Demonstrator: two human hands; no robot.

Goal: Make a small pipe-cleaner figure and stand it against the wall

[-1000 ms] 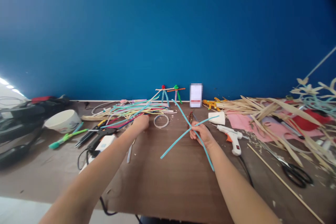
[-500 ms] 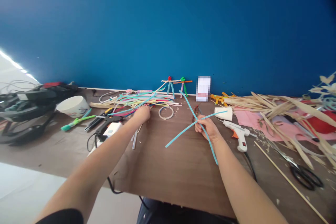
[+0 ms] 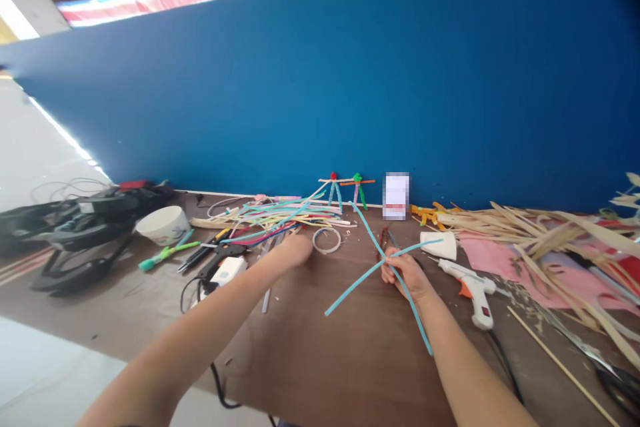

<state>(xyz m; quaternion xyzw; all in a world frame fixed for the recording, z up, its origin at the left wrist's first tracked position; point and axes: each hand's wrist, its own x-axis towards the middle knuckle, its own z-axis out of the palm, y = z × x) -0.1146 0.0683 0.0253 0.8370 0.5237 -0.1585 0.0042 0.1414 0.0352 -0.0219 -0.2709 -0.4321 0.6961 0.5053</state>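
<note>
My right hand [image 3: 406,273] is closed on two light-blue pipe cleaners [image 3: 356,284] that cross like an X just above the brown table [image 3: 320,347]. My left hand [image 3: 296,248] reaches to the near edge of a heap of coloured pipe cleaners and strips [image 3: 273,215]; its fingers curl down among them, and what they grip is hidden. A small white ring [image 3: 327,240] lies just right of that hand. Two little pipe-cleaner figures [image 3: 346,190] stand against the blue wall.
A white glue gun [image 3: 473,285] and a tipped white cup [image 3: 440,245] lie right of my right hand. Dried leaf strips [image 3: 540,227] and pink paper cover the far right. A black glue gun [image 3: 220,255], white bowl [image 3: 163,224] and dark bags [image 3: 80,227] sit left.
The view has tilted up and swung slightly, showing more wall. My left hand has slid a little right along the heap's edge. My right hand keeps hold of the crossed pipe cleaners.
</note>
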